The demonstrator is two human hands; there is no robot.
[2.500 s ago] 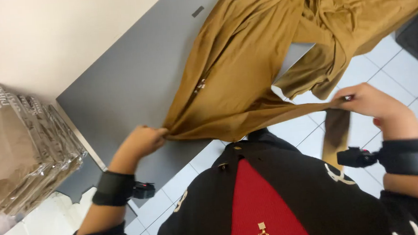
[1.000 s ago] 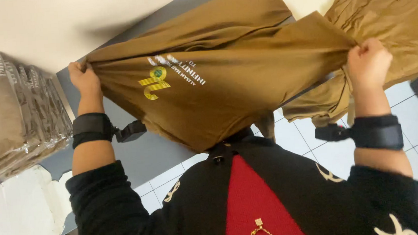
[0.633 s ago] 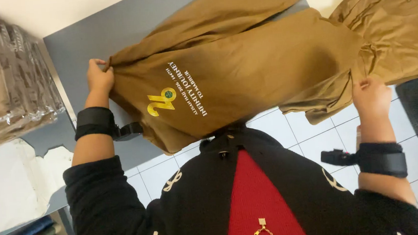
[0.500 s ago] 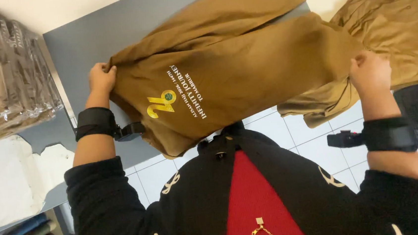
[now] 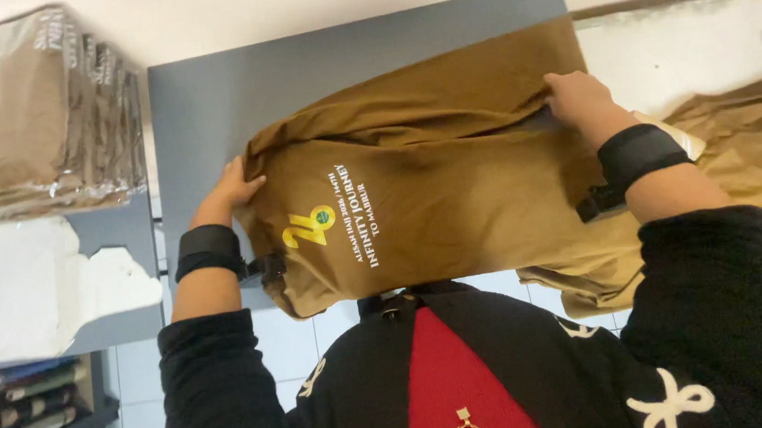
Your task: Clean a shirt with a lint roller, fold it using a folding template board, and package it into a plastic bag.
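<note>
Grey table [image 5: 298, 76] fills the middle of the view, its surface running from the near left edge out to the far right. Across it lies a brown garment [image 5: 434, 192], the largest loose thing in sight, spread flat with one fold turned over along its far side and a yellow emblem with pale lettering printed on its near left part; its near edge hangs off the table toward the person's chest. To the right, a second heap of brown cloth [image 5: 748, 158] lies rumpled, partly under the right forearm. At far left stands a stack of folded brown garments in clear plastic bags [image 5: 29, 115], and below it lies torn white paper [image 5: 33, 287].

The right hand [image 5: 576, 99] rests on the garment's far right edge, fingers clamped on the folded cloth. The left hand [image 5: 232, 188] sits at the garment's left edge, fingers tucked behind the cloth and closed on it. Each wrist wears a black strap band [image 5: 209, 251] just above a dark sleeve.
</note>
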